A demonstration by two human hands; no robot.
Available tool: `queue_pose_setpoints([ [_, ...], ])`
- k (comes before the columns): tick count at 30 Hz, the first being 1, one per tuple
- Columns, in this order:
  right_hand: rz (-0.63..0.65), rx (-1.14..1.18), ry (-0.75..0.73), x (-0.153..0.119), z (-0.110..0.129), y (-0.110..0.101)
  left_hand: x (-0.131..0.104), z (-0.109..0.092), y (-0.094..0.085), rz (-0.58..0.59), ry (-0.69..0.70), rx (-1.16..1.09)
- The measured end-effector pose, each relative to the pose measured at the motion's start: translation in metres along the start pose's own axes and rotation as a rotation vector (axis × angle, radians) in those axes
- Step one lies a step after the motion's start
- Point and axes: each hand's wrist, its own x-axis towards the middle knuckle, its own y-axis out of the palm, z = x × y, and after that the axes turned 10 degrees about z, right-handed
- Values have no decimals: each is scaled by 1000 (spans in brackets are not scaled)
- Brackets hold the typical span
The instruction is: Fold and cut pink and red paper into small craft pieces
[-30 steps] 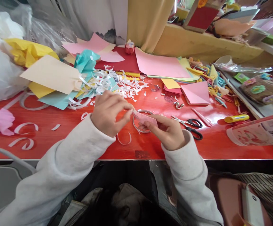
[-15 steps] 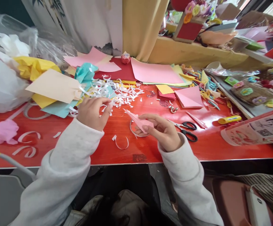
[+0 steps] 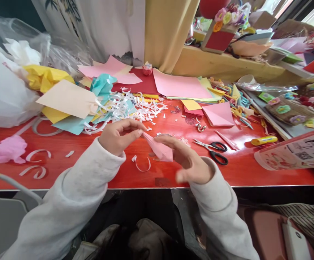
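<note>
A folded piece of pink paper (image 3: 160,148) is held above the red table (image 3: 135,180). My left hand (image 3: 119,136) pinches its narrow tip between thumb and forefinger. Beside the paper's wide end is my right hand (image 3: 189,159), its thumb spread away and slightly blurred, its fingers curved behind the paper. Below and left of the paper lies a curled white paper strip (image 3: 142,169). A pair of scissors with black handles (image 3: 216,151) rests to the right of my right hand.
White paper shreds (image 3: 129,106) are heaped behind my hands. Folded pink paper (image 3: 218,115), a yellow tube (image 3: 263,140) and a printed cup lying on its side (image 3: 295,151) are at the right. A pink crumpled piece (image 3: 7,148) and a white bag (image 3: 7,90) are at the left.
My left hand has moved right and taken the paper's tip. My right thumb has come off the paper and the hand has opened. The view has shifted slightly.
</note>
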Motion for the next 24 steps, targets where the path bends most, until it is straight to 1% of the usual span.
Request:
queue_pose_setpoints([
  [3, -187, 64, 64, 4, 0, 0, -1, 1, 0, 94, 43, 86],
  [4, -212, 85, 96, 5, 0, 0, -1, 3, 0, 118, 63, 126],
  [6, -191, 134, 161, 6, -1, -1, -1, 5, 2, 147, 103, 189],
  [8, -158, 183, 210, 6, -3, -2, -1, 7, 3, 145, 130, 211],
  [12, -157, 238, 219, 7, -8, -4, -1, 7, 7, 143, 131, 183],
  [14, -179, 227, 216, 8, -9, -3, 0, 5, 8, 129, 120, 184],
  [15, -202, 208, 210, 9, -10, -3, 1, 4, 9, 100, 109, 183],
  [19, -324, 123, 163, 12, -8, -1, 2, 0, 10, -94, 20, 118],
  [20, -337, 114, 150, 11, -7, 0, 2, -1, 10, -115, 1, 104],
  [22, -351, 89, 131, 4, -3, 3, 4, -1, 10, -107, -11, 75],
  [24, -404, 21, 103, -11, 4, 7, 6, -1, 8, -31, -32, -38],
])
